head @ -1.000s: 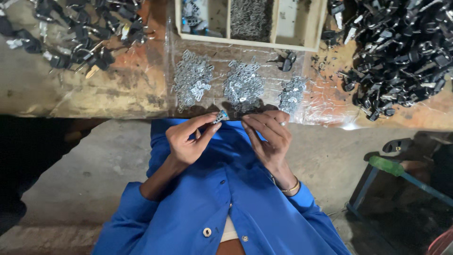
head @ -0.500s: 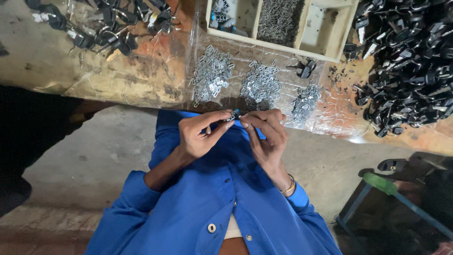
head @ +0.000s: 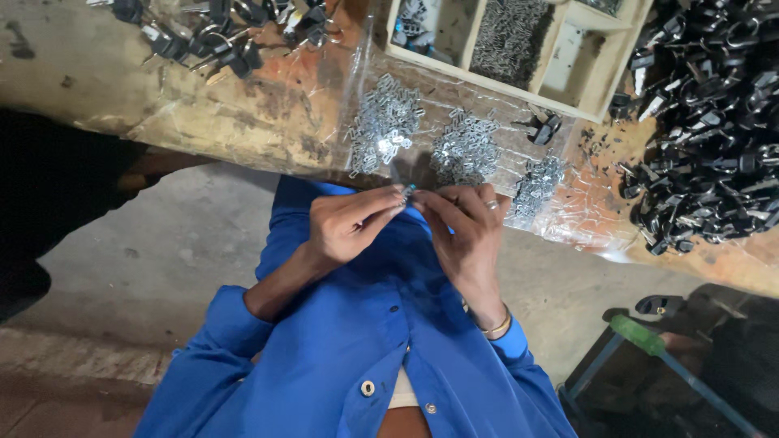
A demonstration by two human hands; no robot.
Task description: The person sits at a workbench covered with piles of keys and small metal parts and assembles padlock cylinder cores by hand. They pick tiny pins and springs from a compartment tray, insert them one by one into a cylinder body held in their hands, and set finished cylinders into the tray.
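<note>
My left hand (head: 349,225) and my right hand (head: 464,231) meet fingertip to fingertip just below the table edge, over my blue shirt. Between the fingertips sits a small metal part (head: 406,192), pinched from both sides; its shape is too small to make out. My right hand wears a ring and a bracelet. Directly above the hands, on a clear plastic sheet (head: 584,212), lie three heaps of small silver metal pieces (head: 385,130), (head: 464,150), (head: 538,185).
A wooden compartment tray (head: 568,101) with more silver pieces stands at the back. A big heap of black parts (head: 706,122) fills the right, another group of black parts (head: 219,36) the upper left. A green-handled tool (head: 649,341) lies at the lower right on the floor.
The view has shifted, so the table and heaps sit further right and lower. My hands stay together on the small part, fingers slightly reworked around it.
</note>
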